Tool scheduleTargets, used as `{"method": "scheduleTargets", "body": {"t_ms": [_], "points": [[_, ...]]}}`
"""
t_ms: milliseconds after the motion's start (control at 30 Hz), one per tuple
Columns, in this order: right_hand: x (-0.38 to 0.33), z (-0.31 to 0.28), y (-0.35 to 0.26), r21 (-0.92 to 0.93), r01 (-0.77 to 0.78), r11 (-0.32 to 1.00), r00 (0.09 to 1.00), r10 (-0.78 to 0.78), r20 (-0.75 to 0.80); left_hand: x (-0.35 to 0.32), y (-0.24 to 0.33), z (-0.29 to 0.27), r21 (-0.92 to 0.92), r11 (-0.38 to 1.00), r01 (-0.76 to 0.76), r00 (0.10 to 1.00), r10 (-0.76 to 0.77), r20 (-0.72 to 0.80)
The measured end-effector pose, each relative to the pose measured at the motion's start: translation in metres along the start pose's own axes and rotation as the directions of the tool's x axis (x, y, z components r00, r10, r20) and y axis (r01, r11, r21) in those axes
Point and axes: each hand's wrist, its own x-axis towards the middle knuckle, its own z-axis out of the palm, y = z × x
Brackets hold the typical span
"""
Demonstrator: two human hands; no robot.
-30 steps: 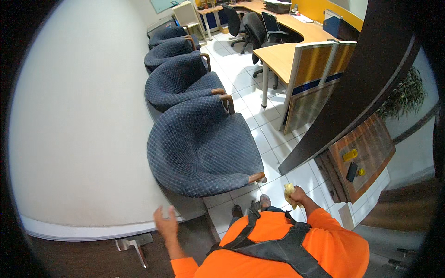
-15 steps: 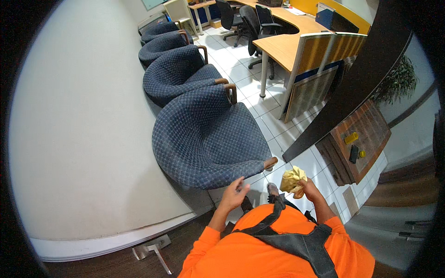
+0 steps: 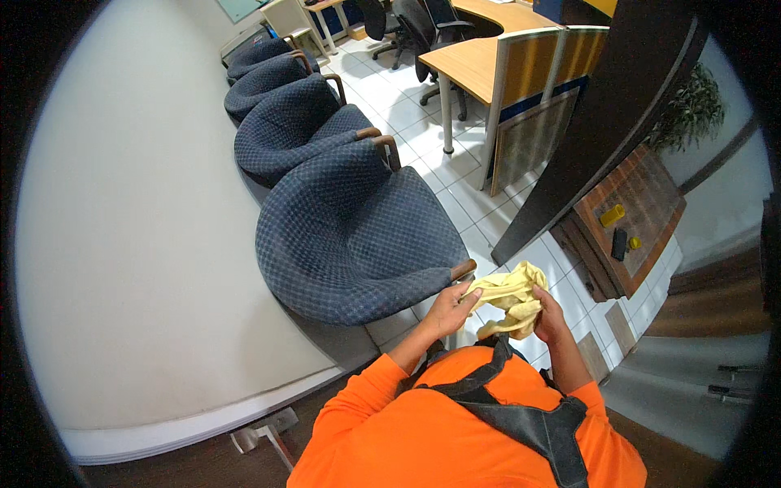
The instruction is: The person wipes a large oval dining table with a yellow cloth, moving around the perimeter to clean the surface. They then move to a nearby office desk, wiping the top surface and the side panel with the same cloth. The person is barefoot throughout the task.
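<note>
Both hands are closed on a crumpled yellow cloth (image 3: 511, 297) held up in front of the chest: the left hand (image 3: 446, 311) pinches its left edge and the right hand (image 3: 551, 319) grips its right side. The cloth sits just past the front corner of the nearest blue armchair (image 3: 350, 236), near the brown tip of its wooden arm (image 3: 462, 269), with white floor tiles (image 3: 480, 215) under it. A strip of open floor runs between the row of blue chairs on the left and the desk (image 3: 472, 61) and dark slanted board (image 3: 602, 122) on the right.
</note>
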Motion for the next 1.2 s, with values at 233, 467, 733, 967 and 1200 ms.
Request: {"method": "scheduleTargets", "body": {"t_ms": [233, 467, 733, 967, 1200], "points": [[-0.013, -0.053, -0.027, 0.249, 0.074, 0.966, 0.986, -0.109, 0.129, 0.037, 0.014, 0.048, -0.048, 0.995, 0.085, 0.994, -0.088, -0.059], [-0.005, -0.066, -0.061, 0.24, -0.025, 0.97, 0.984, -0.019, 0.176, 0.062, 0.003, 0.066, -0.032, 0.997, 0.073, 0.979, -0.078, -0.19], [0.021, -0.068, -0.052, -0.111, 0.035, 0.993, 0.987, -0.051, -0.15, 0.062, 0.021, 0.051, 0.027, 0.993, 0.115, 0.982, -0.11, -0.155], [0.014, -0.004, -0.034, 0.257, 0.215, 0.942, 0.961, -0.157, -0.227, 0.073, 0.022, 0.026, 0.003, 1.0, 0.018, 0.967, -0.018, 0.253], [0.016, 0.034, 0.01, 0.095, 0.326, 0.94, 0.894, -0.275, -0.354, 0.074, 0.007, 0.007, -0.073, 0.994, 0.084, 0.888, -0.042, 0.457]]}}
